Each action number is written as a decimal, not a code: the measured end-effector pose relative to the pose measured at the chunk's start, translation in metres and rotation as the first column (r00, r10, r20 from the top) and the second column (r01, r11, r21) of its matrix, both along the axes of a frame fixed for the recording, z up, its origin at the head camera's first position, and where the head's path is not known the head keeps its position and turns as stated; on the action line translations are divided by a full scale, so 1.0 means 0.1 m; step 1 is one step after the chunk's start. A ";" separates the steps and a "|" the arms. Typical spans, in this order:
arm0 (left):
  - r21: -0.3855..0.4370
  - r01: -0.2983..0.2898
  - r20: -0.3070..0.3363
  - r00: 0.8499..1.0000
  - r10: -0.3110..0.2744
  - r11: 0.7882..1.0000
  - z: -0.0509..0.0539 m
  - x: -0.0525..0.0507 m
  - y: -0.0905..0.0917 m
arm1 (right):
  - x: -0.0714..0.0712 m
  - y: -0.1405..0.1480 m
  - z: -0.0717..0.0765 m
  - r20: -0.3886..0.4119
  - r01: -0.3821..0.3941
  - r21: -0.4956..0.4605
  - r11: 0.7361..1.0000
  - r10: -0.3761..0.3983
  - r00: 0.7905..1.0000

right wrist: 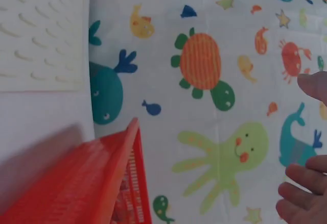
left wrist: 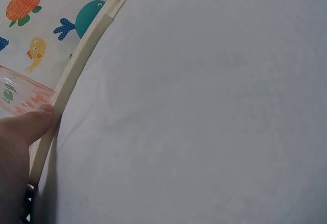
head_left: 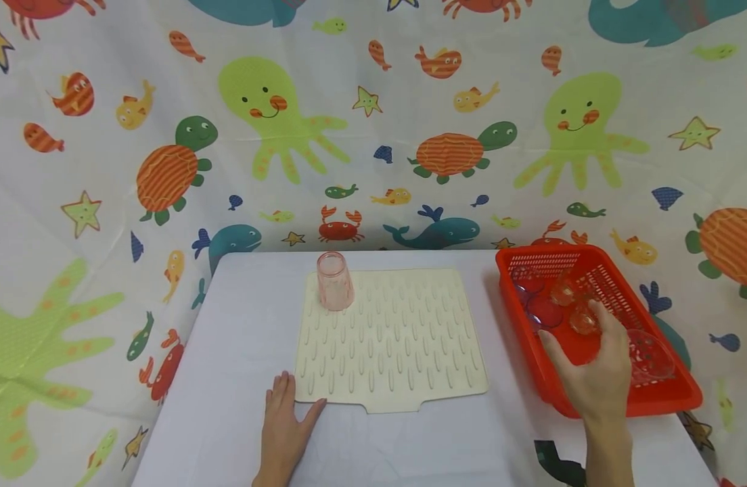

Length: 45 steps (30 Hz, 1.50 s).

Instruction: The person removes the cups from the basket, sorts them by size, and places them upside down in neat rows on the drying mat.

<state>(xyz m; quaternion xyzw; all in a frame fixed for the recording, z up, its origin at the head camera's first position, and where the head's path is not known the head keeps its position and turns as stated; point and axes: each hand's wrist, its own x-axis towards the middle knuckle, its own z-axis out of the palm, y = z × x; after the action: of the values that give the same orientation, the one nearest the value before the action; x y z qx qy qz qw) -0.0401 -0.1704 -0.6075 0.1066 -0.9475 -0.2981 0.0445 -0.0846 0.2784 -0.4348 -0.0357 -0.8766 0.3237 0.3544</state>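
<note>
A pink clear glass (head_left: 335,284) stands upright at the far left corner of a cream drying mat (head_left: 392,338) with raised ridges. My left hand (head_left: 283,423) rests at the mat's near left corner, its thumb (left wrist: 38,121) against the edge and its fingers straight. Over the red basket (head_left: 534,362) hovers my right hand (head_left: 599,375), thumb and fingers spread apart with nothing between them. Inside the basket lie several tinted clear glasses: a purple one (head_left: 542,312), an orange one (head_left: 583,320) and a pink one (head_left: 650,357) beside the hand among them.
A white-covered table (head_left: 245,338) carries the mat and the basket, the basket at its right edge. Behind hangs a curtain (head_left: 361,149) printed with sea animals. A dark green strip (head_left: 559,463) lies near the front, by the right forearm.
</note>
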 end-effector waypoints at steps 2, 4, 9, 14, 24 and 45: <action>-0.006 0.001 -0.015 1.000 -0.001 1.000 0.00 0.01 0.00 | 0.03 0.07 0.01 0.022 0.041 -0.004 0.999 -0.041 0.999; -0.018 0.000 -0.023 1.000 0.000 1.000 -0.01 0.02 0.01 | 0.05 0.13 0.01 0.042 0.084 -0.015 0.996 -0.083 0.996; -0.028 0.000 -0.032 0.999 0.000 1.000 -0.01 0.03 0.00 | 0.09 0.29 -0.04 0.121 0.206 -0.049 0.977 -0.199 0.972; -0.020 0.006 -0.040 0.999 -0.007 1.000 0.00 0.04 -0.01 | 0.09 0.47 -0.12 0.225 0.299 -0.080 0.951 -0.275 0.935; -0.025 0.001 -0.079 0.997 -0.003 1.000 -0.03 0.05 0.01 | 0.09 0.84 -0.24 0.521 0.460 -0.164 0.873 -0.319 0.792; -0.023 0.010 -0.070 0.997 -0.011 1.000 -0.04 0.01 0.00 | 0.05 1.05 -0.47 0.648 0.533 -0.204 0.821 -0.295 0.702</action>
<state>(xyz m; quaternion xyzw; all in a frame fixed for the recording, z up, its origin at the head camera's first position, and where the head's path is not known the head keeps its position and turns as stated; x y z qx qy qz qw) -0.0389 -0.1702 -0.6114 0.0906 -0.9492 -0.2911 0.0775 -0.0799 0.3831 -0.4814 -0.4016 -0.8308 0.3678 0.1152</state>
